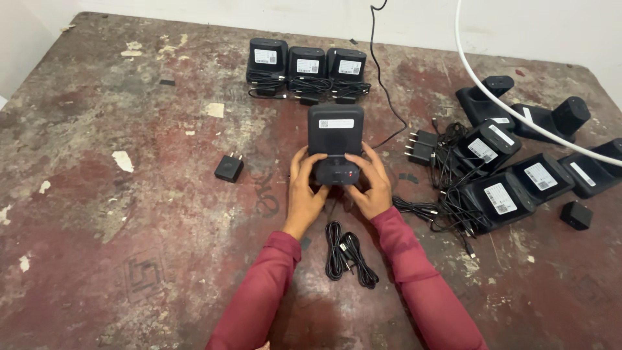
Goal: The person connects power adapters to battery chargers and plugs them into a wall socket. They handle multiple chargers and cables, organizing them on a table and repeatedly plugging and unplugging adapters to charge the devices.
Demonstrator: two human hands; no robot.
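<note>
Item: black box-shaped plastic charger unit [335, 133] with a white label, gripped at its near end, centre of the worn reddish bench [162, 227].

Your left hand [306, 191] and right hand [370, 188] curl their fingers [299, 165] round its lower part from both sides. Just below your wrists lies a coiled black cable [346, 256]; left, a small black plug adapter [229, 168]; beyond, a row of three like units [306, 68]; right, a tangled heap of more units [512, 175].

Both hands [337, 185] together — fingers curled

Three black docks [307, 68] lined up; plug adapter [229, 168] alone.
</note>
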